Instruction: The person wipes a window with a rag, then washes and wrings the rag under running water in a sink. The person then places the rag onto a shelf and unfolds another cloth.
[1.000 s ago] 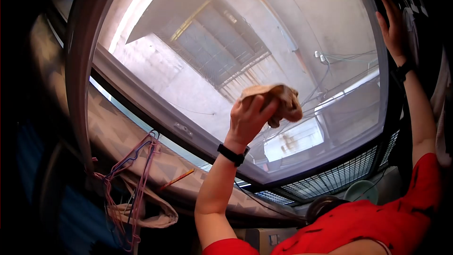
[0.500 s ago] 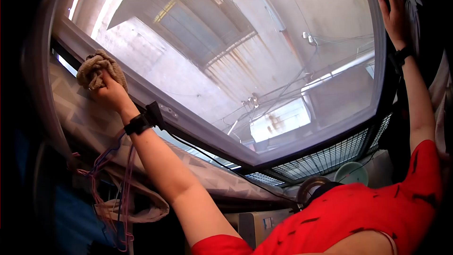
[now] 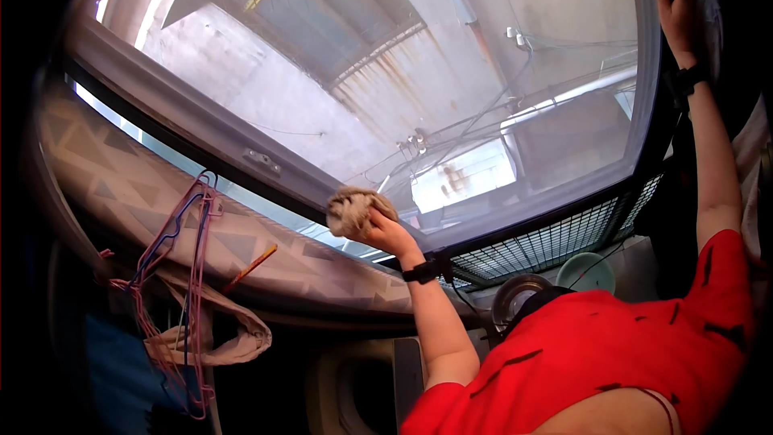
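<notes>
A crumpled tan cloth (image 3: 359, 211) is gripped in my left hand (image 3: 390, 235), against the lower part of the window frame (image 3: 193, 125), near its bottom corner. Beyond the frame is the large glass pane (image 3: 322, 72), with a stained wall and wires visible through it. My right hand (image 3: 678, 10) is raised at the upper right, its fingers apart, at the right edge of the window frame. Nothing shows in it.
Pink and blue hangers (image 3: 196, 274) hang at the lower left by a patterned curtain (image 3: 105, 165). An orange stick (image 3: 254, 264) lies near them. Black mesh (image 3: 539, 242), a round metal item (image 3: 515, 298) and a green basin (image 3: 586, 274) are below the window.
My left hand, holding the cloth, went from the glass to the frame's left part, then down and right along it. The right hand stays at the window's right side while the view shifts.
</notes>
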Available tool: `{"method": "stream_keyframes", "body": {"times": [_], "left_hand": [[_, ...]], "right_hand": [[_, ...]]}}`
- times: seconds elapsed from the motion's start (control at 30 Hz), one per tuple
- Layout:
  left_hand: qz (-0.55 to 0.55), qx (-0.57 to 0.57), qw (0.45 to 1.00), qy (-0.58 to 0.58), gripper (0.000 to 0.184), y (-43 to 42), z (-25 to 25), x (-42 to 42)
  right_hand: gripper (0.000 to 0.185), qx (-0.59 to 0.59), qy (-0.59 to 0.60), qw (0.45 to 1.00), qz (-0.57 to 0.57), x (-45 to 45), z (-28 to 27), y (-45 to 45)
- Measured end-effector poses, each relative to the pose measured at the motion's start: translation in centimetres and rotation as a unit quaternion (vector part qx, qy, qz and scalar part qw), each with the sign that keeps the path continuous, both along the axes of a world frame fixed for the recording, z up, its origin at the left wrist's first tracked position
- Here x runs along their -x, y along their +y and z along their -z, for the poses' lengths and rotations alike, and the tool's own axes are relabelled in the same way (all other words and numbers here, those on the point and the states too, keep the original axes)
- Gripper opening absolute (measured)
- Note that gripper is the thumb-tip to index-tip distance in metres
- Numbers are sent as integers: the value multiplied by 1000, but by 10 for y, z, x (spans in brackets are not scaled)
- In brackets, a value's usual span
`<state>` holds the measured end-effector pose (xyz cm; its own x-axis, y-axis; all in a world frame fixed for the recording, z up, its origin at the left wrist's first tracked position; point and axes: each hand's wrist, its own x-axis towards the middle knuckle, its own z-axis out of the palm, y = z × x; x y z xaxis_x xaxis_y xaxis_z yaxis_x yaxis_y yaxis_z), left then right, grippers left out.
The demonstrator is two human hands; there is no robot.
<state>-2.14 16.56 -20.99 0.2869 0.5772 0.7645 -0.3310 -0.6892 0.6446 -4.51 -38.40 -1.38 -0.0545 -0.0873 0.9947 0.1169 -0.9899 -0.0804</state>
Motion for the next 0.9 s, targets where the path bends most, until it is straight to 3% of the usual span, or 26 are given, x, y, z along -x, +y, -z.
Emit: {"method": "stream_keyframes", "body": {"times": [0.1,0.17,0.27,0.33,0.37,0.4,0.47,0.53,0.6,0.63,0.67,0.7,0.73,0.8,0.87,0.9], "left_hand": [[-9,87,995,50,39,8,48,10],[79,181,980,21,36,11,64,13],[145,231,962,15,36,17,40,11],[153,247,956,-38,38,6,-8,11],[121,174,971,-109,36,9,0,-6],[135,140,978,-79,35,8,-55,6],[92,26,991,-98,34,4,-118,2],[68,-74,990,-97,37,14,-172,-11],[13,-162,969,-185,35,16,-233,-22],[-95,-248,940,-215,34,18,-261,-23],[-132,-262,925,-243,35,20,-284,-28],[0,-251,934,-254,35,13,-302,-27],[6,-270,922,-276,35,3,-314,-27],[-37,-311,934,-173,34,-18,-305,-34],[-42,-421,883,-206,36,-44,-269,-48],[-5,-416,884,-213,40,-63,-242,-43]], "right_hand": [[65,-5,-1,1000,-29,3,-1,5],[65,-2,0,1000,-24,3,0,2],[65,3,4,1000,-12,1,0,3],[65,6,2,1000,-11,0,1,-2],[64,12,3,1000,-11,-2,2,-5],[63,18,4,1000,-12,-1,2,-5],[44,-50,10,997,52,7,-4,16],[47,-7,-14,998,54,4,0,9],[47,11,-59,998,24,-13,6,-8],[47,10,-58,998,35,-13,5,-8],[47,15,-67,997,36,-14,5,-10],[47,13,-68,997,32,-14,5,-10],[47,11,-71,997,26,-14,4,-10],[47,19,-76,997,27,-13,5,-10],[46,12,-74,997,18,-12,5,-9],[46,9,-75,997,21,-11,4,-9]]}}
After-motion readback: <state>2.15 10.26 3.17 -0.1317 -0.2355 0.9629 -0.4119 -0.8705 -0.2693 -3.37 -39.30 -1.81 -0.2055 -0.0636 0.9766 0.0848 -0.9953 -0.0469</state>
